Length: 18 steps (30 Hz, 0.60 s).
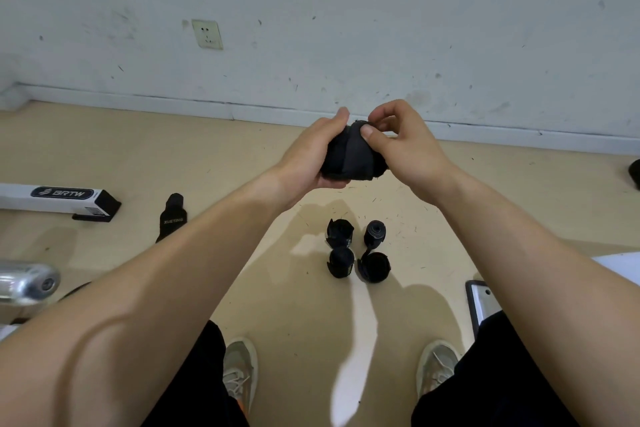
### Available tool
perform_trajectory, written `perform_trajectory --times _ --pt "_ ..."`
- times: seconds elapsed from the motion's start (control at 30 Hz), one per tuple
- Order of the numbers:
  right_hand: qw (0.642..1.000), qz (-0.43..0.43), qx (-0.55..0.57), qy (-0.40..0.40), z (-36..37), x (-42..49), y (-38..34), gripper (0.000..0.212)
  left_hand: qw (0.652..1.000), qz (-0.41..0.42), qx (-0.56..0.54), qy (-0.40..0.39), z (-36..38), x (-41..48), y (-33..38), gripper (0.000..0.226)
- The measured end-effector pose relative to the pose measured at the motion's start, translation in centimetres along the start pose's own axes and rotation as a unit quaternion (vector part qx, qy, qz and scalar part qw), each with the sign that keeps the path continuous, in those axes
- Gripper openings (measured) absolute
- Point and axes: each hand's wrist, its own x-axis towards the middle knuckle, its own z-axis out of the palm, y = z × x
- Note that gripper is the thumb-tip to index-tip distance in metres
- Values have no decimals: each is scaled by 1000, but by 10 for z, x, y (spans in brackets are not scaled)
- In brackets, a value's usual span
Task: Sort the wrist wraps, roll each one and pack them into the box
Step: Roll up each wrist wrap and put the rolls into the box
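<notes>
Fingers of our left hand (308,159) curl around a black wrist wrap (349,159) while our right hand (405,146) pinches its top edge, above four rolled wraps (375,267) on the near floor (173,149).

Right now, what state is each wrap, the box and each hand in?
Held wrap: mostly rolled, in both hands.
Left hand: grips the roll.
Right hand: pinches its top edge.
Four floor wraps: rolled, not boxed.
Flat wrap: unrolled, on floor.
Box: on floor, black end looks open.
</notes>
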Motion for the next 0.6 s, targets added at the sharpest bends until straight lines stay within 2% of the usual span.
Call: perform_trajectory --times 0.1,0.17,0.3,0.37,0.43,0.5,0.6 --pt "998 32 52 4 6 -1 -1 14 994 58 79 56 7 -4 -12 47" --pt "995 51 81 12 10 -3 -2 14 982 96 113 114 11 -5 -24 43" --pt "989 73 120 36 17 -10 1 11 971 99 118 181 18 -5 -31 38" --pt "992 62 94 62 24 -15 4 6 973 92 96 187 21 -6 -31 33" --pt "996 40 23 80 33 -20 10 11 974 81 92 191 24 -7 -32 27" --pt "996 60 1 64 37 -25 14 22 974 67 97 194 25 -9 -33 27" --pt "989 130 65 -21 36 -31 19 38 973 55 104 200 23 -10 -35 29"
